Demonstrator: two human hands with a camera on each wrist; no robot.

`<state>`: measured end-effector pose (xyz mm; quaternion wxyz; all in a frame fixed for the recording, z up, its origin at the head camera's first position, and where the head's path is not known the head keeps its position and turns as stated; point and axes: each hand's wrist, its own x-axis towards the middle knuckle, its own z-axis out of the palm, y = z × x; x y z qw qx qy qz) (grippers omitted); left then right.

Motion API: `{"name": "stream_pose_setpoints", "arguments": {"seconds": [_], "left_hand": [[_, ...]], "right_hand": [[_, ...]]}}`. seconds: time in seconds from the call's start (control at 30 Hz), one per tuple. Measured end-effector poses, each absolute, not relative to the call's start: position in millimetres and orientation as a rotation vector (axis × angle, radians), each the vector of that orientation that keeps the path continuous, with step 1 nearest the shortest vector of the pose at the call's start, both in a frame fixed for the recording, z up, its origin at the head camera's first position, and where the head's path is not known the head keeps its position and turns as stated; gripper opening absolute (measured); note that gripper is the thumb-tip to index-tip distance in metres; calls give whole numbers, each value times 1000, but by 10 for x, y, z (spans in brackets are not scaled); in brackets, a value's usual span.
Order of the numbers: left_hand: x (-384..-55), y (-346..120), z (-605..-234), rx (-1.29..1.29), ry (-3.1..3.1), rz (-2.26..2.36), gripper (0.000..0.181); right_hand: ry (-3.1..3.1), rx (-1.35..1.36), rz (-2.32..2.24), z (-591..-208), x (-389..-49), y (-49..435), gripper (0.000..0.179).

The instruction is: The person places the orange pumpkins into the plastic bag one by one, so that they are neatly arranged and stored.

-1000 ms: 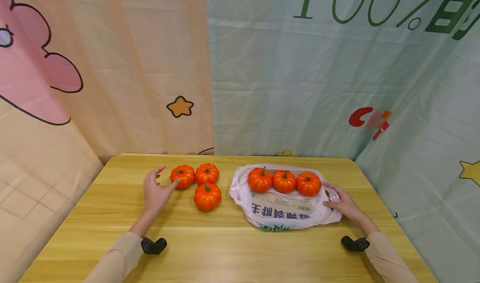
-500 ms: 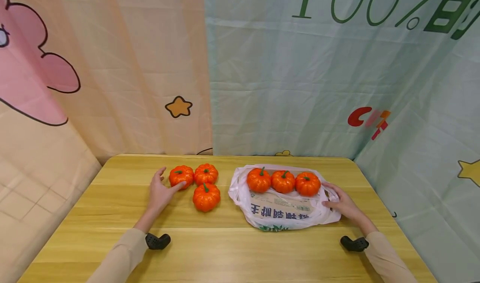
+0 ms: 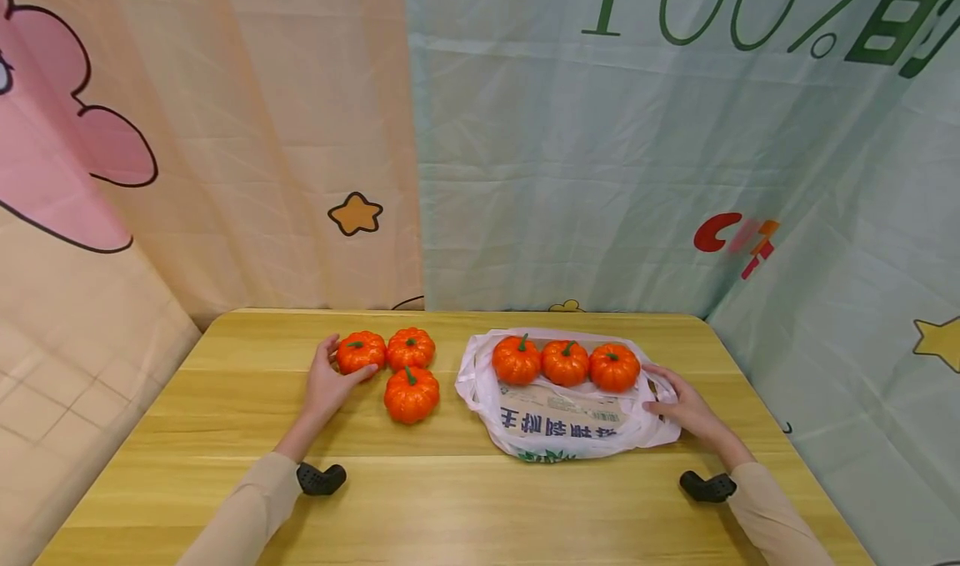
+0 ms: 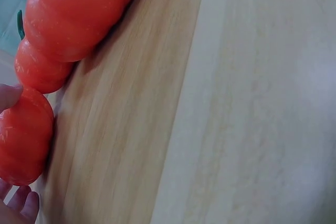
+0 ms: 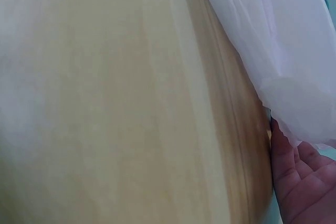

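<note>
My left hand [image 3: 327,384] curls round the leftmost small orange pumpkin [image 3: 361,352], thumb on its near side and fingers on its far left. In the left wrist view the thumb [image 4: 9,97] overlaps that pumpkin's top edge, with fingertips right below it. Two more pumpkins stand close by, one behind [image 3: 410,348] and one in front [image 3: 412,396]. On the right lies a white plastic bag [image 3: 487,412], its mouth spread open. My right hand [image 3: 688,409] pinches the bag's right edge; in the right wrist view the plastic hides part of the fingers.
Three pumpkins [image 3: 566,363] sit in a row at the back of the bag's opening, above a brown printed cardboard piece [image 3: 558,410]. All stand on a wooden table [image 3: 480,508], with printed curtains [image 3: 562,174] behind and at the sides.
My left hand has moved right and closed in on the leftmost pumpkin, its fingers now round it. The right hand stays at the bag's edge.
</note>
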<state>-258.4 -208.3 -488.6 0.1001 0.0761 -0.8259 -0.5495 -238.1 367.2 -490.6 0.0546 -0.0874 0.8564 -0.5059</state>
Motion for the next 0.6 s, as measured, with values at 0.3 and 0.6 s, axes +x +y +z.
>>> {"name": "stream_pose_setpoints", "arguments": {"seconds": [0.3, 0.6], "left_hand": [[-2583, -2055, -4865, 223, -2441, -1629, 90], [-2567, -2057, -4868, 234, -2463, -1604, 88]], "right_hand": [[2604, -257, -1526, -4902, -2380, 3669, 68], [2617, -275, -1527, -4924, -2389, 3679, 67]]}}
